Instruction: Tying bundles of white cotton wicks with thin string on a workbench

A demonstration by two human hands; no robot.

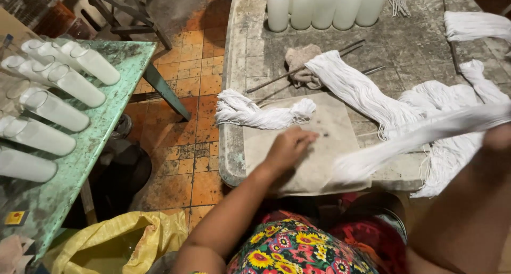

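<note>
White cotton string bundle stretched blurred from the right hand, whose grip could not be told, across the grey stone tabletop. Left hand pressed bunched fingers onto beige cloth; steady tension would likely prevent tangling.

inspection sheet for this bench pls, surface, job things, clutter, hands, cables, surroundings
surface: worn grey stone table, with a beige cloth at the near edge
job's things: white string bundles; one blurred bundle runs from the right hand, a small bundle lies left
clutter: crumpled rag, thin metal rods, white glass candles
hands: left hand on the cloth, fingers pinched; right hand at the frame edge, grip unclear
cables: nothing seen
surroundings: green table with white candles, yellow bag, orange tile floor
</note>
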